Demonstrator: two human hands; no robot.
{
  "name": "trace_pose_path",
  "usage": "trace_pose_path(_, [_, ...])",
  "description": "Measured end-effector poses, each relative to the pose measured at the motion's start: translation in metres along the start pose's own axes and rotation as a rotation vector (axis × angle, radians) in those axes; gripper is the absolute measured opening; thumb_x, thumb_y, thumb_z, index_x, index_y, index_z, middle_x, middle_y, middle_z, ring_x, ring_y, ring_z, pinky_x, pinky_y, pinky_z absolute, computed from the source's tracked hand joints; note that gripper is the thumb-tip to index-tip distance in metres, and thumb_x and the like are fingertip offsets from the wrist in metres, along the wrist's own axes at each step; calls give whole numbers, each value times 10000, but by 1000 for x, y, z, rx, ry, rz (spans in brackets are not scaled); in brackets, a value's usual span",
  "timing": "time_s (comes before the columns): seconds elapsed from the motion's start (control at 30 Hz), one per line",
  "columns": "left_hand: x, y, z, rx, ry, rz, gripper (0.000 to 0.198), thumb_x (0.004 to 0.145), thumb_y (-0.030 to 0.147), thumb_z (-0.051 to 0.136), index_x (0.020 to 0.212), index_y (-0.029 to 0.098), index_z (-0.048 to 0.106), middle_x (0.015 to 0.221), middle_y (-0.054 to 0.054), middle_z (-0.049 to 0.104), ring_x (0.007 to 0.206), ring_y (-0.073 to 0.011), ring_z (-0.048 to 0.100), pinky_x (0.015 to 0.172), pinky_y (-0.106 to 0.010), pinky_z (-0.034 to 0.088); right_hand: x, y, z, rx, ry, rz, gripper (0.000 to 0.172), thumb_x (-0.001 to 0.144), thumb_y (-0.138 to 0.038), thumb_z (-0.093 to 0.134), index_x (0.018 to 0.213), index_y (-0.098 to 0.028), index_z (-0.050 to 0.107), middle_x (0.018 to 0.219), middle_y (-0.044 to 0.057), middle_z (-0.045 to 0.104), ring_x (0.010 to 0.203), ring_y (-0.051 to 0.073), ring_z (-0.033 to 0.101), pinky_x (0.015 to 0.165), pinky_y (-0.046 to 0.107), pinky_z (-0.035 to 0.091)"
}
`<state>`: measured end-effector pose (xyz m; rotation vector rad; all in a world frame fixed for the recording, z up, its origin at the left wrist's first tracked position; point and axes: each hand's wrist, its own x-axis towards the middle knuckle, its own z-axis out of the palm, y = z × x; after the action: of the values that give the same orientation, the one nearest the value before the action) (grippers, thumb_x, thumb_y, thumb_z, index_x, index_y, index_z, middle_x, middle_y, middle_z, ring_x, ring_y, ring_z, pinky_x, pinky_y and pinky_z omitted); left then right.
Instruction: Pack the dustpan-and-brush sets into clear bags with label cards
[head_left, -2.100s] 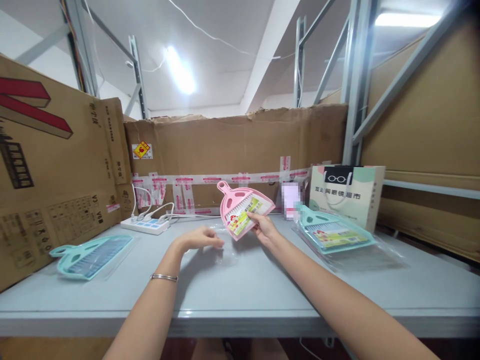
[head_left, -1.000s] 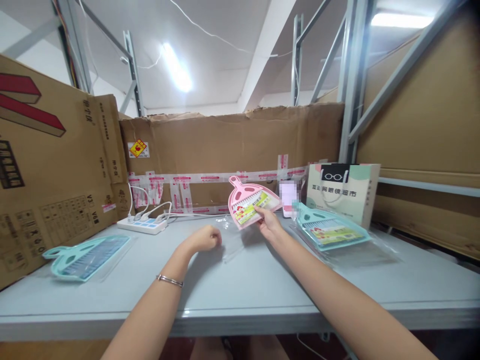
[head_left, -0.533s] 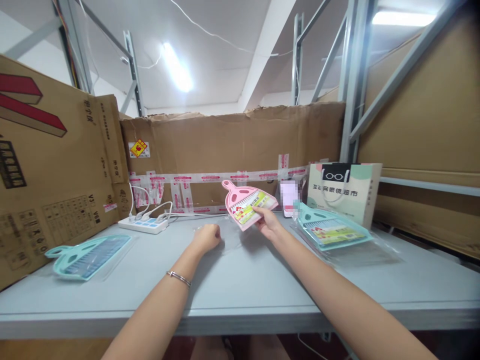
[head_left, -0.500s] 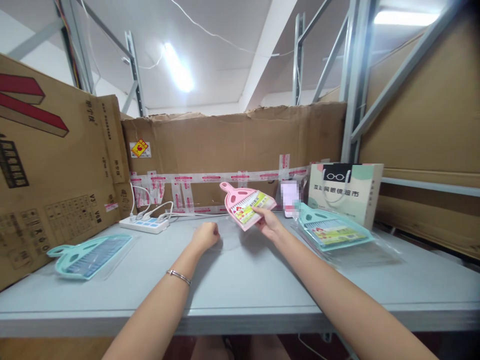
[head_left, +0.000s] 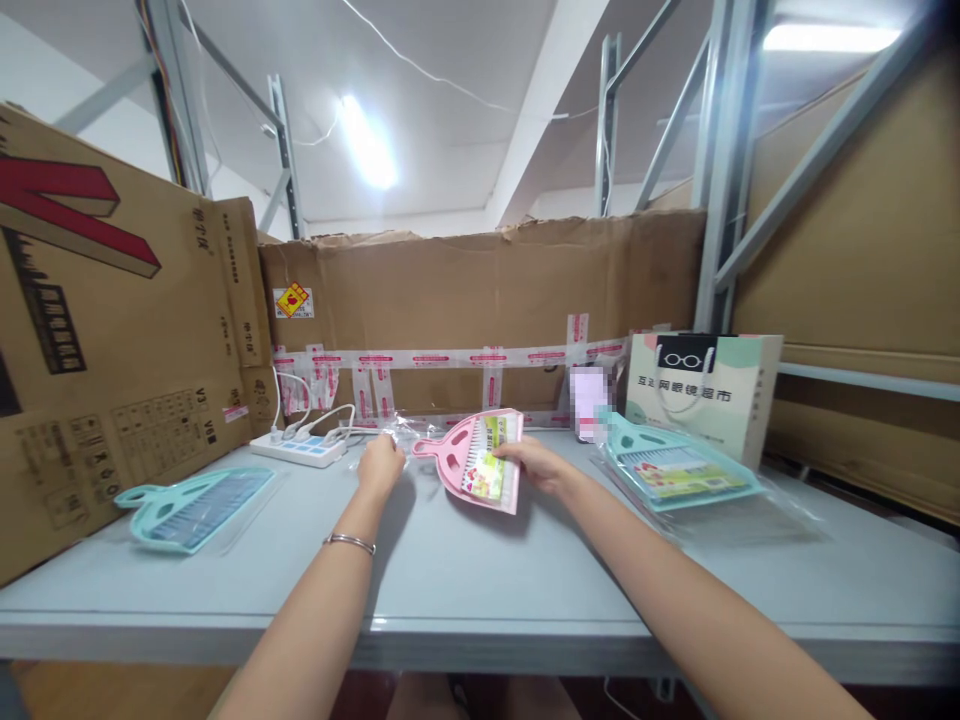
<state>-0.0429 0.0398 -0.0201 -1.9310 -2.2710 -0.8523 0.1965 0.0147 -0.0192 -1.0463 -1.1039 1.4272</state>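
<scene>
My right hand grips the wide edge of a pink dustpan and brush set, which is held just above the table with its handle toward the left. A green and white label card lies over its bristles. My left hand is closed on a clear plastic bag, left of the pink handle. A teal dustpan set lies at the left of the table. Another teal set, in clear plastic, lies at the right.
A white power strip with plugged cables sits at the back left. A phone and a paper bag stand at the back right. Cardboard boxes enclose the grey table.
The pink set has turned, its handle now pointing left, and moved slightly lower. My left hand has moved left with the clear bag. The view has shifted slightly.
</scene>
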Motion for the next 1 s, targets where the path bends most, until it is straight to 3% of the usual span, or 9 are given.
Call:
trace_pose_path(0.17, [-3,2,-4,12,25,19,196,809,187,426,861,145,610,910,-148,661,847,-233,612,652,-275,399,-5,-1,4,7,-56,15,244,637,-7,578,854,-95,647,790,89,716,700,175,673,735,316,536])
trace_pose_path(0.33, [-15,23,-5,27,-24,394,209,844,178,393,883,166,597,962,-107,628,842,-200,594,675,-271,408,4,11,10,57,34,-44,238,615,11,581,809,-105,652,753,68,714,674,172,668,744,327,538])
trace_pose_path(0.4, [-21,32,-5,19,-39,468,222,858,186,378,910,176,594,1011,-102,610,857,-196,589,676,-267,413,9,14,9,133,84,-84,229,618,-3,595,811,-117,644,756,62,714,688,178,669,745,337,541])
trace_pose_path(0.53, [-29,44,-10,14,42,496,252,884,183,330,952,177,573,1009,-93,596,864,-187,586,684,-265,422,12,14,7,252,75,-121,238,635,-36,623,851,-135,634,801,59,717,724,184,675,752,344,542])
trace_pose_path(0.7, [-33,48,-12,-2,109,587,218,887,192,349,943,167,559,981,-87,584,891,-184,572,715,-277,438,6,14,15,171,-44,-79,213,622,-30,639,818,-111,651,774,68,718,692,182,675,718,312,544])
trace_pose_path(1.0, [-32,51,-3,-96,195,716,176,861,142,356,890,169,527,910,-75,553,830,-178,545,736,-300,453,7,13,19,339,100,-121,178,670,-48,614,823,-134,637,747,41,716,673,167,669,689,297,548])
